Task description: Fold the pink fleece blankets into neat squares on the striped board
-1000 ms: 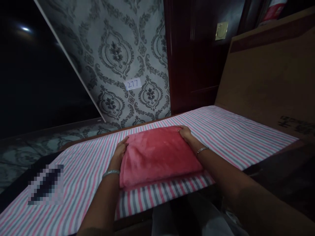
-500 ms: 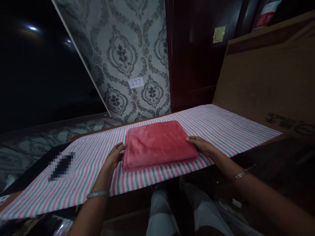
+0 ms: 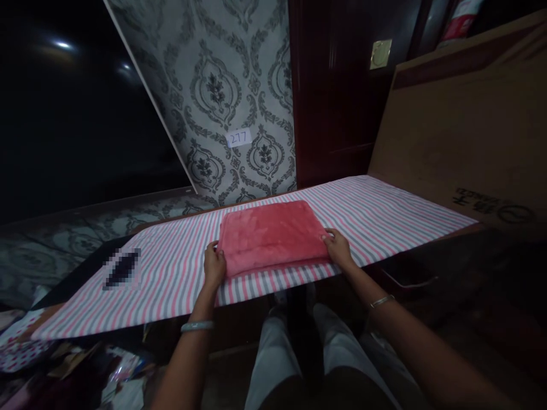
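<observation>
A folded pink plush cloth [image 3: 273, 236] lies flat in a neat rectangle on a table cover [image 3: 367, 210] with pink, grey and white stripes. My left hand [image 3: 215, 266] is closed at the cloth's left edge, thumb over its near-left corner. At the right edge my right hand [image 3: 339, 249] grips the cloth, the thumb on top near the near-right corner. Both hands partly hide the edges they hold. The layers show along the cloth's near side.
A large dark screen [image 3: 77, 114] stands at the left. To the right a big cardboard box [image 3: 461, 131] borders the table. A dark blurred-out item [image 3: 122, 269] lies on the cover's left part. Bags and clutter [image 3: 115, 370] lie below at the left.
Both hands have closed in on the cloth's side edges, taking hold of them. The near edge looks tidier and straighter. The head view has shifted slightly.
</observation>
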The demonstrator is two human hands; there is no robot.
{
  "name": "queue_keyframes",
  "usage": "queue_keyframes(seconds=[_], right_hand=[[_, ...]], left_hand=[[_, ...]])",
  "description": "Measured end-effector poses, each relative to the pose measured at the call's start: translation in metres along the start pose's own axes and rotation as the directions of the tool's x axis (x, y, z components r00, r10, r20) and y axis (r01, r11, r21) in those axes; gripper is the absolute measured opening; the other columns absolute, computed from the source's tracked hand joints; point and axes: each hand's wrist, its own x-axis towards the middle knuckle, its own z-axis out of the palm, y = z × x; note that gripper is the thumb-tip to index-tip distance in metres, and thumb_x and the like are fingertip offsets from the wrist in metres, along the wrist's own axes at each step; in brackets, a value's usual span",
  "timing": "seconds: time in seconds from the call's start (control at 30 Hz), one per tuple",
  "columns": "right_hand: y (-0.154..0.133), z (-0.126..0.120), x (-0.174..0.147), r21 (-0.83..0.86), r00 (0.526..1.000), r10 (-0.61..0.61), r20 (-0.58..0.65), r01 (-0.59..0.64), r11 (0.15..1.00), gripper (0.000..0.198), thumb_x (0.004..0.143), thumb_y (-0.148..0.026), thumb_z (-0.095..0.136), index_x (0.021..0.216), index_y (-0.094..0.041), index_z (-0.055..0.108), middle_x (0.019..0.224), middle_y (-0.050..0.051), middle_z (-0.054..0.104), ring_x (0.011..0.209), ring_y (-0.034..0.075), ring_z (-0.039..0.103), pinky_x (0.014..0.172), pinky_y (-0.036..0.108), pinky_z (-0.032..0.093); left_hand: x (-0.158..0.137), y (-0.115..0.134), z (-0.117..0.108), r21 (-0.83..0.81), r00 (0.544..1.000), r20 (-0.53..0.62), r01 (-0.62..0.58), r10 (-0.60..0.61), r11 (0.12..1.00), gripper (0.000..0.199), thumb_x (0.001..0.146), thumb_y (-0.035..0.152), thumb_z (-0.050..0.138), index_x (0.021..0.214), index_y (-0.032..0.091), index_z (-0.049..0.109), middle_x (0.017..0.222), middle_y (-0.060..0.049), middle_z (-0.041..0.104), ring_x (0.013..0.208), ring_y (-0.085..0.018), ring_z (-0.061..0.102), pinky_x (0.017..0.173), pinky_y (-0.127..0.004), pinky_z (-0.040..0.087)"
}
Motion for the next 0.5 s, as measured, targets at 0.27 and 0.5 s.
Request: queue_keyframes(seconds=[0.27,0.5], right_hand=[[-0.005,-0.008,-0.012,0.064,1.000,-0.001,0.026,-0.001,0.998,0.051,0.083,-0.040,0.057,0.126,-0.013,0.061,0.079,0.002,0.063,0.079,0.020,0.061,0.078,0.030,0.049],[0.017,-0.036,-0.041,0.176,0.943,-0.285,0.169,0.255,0.951,0.069,0.080,-0.046,0.066,0.144,-0.023,0.051,0.125,0.009,0.061,0.112,0.025,0.058,0.097,0.037,0.048]], left_hand=[[-0.006,-0.004,-0.008,-0.078,0.996,0.023,0.084,-0.083,0.993,0.045,0.081,0.032,0.064,0.122,0.018,0.057,0.104,-0.006,0.060,0.086,-0.019,0.060,0.079,-0.030,0.049],[-0.045,-0.023,-0.020,-0.132,0.980,0.111,-0.152,0.167,0.979,0.072,0.080,0.045,0.067,0.144,0.026,0.041,0.141,-0.012,0.048,0.116,-0.024,0.054,0.090,-0.032,0.049]])
